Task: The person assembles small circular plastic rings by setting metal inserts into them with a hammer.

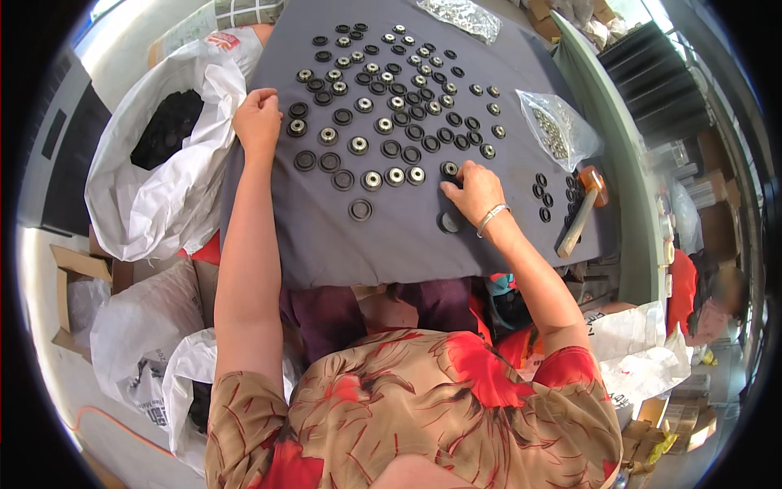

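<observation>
My left hand [258, 121] is at the table's left edge with its fingers curled; whatever may be inside them is hidden. My right hand [476, 194], with a bracelet on the wrist, is low over the front right of the cloth. Its thumb and fingertips close at the side of a black ring with a metal bearing [449, 169] in its middle. Just below that hand stands a dark round block [448, 222]. Across the cloth lie several plain black rings [343, 179], and among them several more carry shiny metal bearings [358, 145].
A grey cloth [326, 253] covers the table. To the right lie a bag of small metal parts [558, 130], a mallet [582, 213] and a small group of black rings [546, 197]. Another clear bag [463, 18] lies at the back. A white sack [122, 196] of black pieces stands left.
</observation>
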